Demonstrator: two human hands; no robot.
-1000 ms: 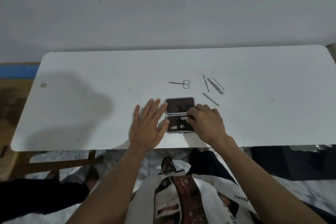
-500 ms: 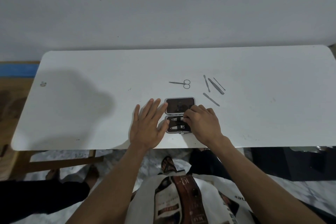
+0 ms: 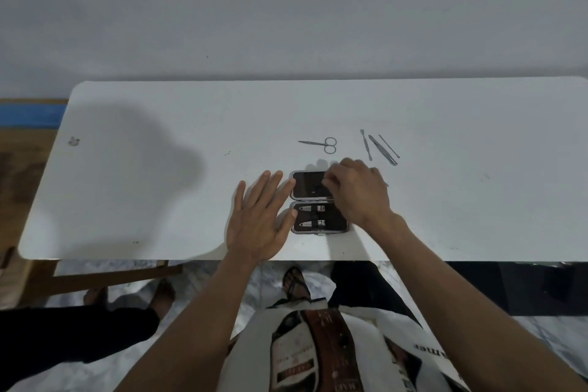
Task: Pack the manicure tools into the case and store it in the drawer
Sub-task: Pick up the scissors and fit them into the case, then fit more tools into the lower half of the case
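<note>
left hand (image 3: 259,219) flat on table (image 3: 159,188), fingers spread, beside open case (image 3: 318,204) | right hand (image 3: 358,192) arched over case's far half, fingers curled, grip unclear

Dim, cool, even light over a long white rectangular table (image 3: 445,216) — no glare. A large soft grey shadow (image 3: 133,149) falls across its left part, suggesting light from behind the wearer. The right hand (image 3: 356,191) is slightly motion-blurred. Wide-angle distortion bends the table's edges — corners look soft and dark.
</note>
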